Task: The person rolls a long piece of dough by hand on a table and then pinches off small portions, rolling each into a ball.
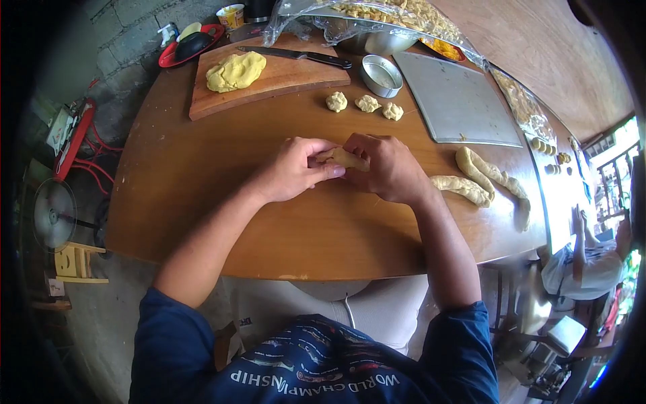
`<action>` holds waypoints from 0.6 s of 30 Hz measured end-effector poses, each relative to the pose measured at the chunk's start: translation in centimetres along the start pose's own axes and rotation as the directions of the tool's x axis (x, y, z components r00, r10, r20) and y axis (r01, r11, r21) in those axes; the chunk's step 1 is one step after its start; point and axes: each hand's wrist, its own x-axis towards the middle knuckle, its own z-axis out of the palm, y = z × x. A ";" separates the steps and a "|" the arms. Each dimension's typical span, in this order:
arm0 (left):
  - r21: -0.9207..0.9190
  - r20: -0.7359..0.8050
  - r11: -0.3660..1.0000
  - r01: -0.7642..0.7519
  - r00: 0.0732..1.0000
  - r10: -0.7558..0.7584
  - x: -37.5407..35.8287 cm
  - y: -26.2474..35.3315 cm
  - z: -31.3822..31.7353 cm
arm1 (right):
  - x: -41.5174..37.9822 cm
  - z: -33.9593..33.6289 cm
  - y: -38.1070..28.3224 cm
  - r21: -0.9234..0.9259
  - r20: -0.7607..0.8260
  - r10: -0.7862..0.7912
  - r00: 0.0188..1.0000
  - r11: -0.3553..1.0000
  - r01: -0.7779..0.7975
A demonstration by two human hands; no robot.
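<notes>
Over the middle of the wooden table, a piece of pale dough (343,159) is held between my two hands. The fingers and thumb of my left hand (293,168) close on its left end. My right hand (389,168) grips the other end, its fingers curled over it. Just beyond my hands, three small dough lumps (367,104) sit in a row. To the right of my right hand lie long rolls of dough (464,190), one of them bent. A yellow dough mass (236,71) rests on the cutting board (269,87).
A black-handled knife (296,56) lies across the board. Beside it stand a round metal tin (381,75) and a flat metal tray (464,101). Farther back is a plastic-covered tray of crumbly pieces (404,15). Another person (585,266) is at the far right.
</notes>
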 end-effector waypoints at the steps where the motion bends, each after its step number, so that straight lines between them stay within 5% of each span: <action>1: 0.024 -0.024 0.999 -0.027 0.999 0.027 0.0 0.2 0.2 | 0.0 0.0 0.0 -0.002 0.004 -0.003 1.000 1.000 0.003; 4: -0.007 -0.024 0.992 -0.127 0.992 0.127 -0.2 0.4 0.7 | 0.0 0.1 -0.1 -0.025 -0.028 -0.013 1.000 1.000 0.012; 10: 0.156 -0.082 0.985 -0.069 0.993 0.082 0.0 0.1 0.8 | 0.5 1.4 -0.5 -0.097 -0.058 -0.071 0.996 0.993 0.066; 16: 0.181 -0.188 0.982 -0.058 0.978 0.092 -0.2 -0.3 0.6 | 0.2 1.9 -1.6 -0.004 -0.066 -0.077 0.995 0.997 0.077; 18: 0.119 -0.203 0.991 -0.054 0.976 0.078 -0.5 0.3 0.3 | 0.0 2.3 -2.5 0.132 -0.202 -0.057 0.978 0.988 0.085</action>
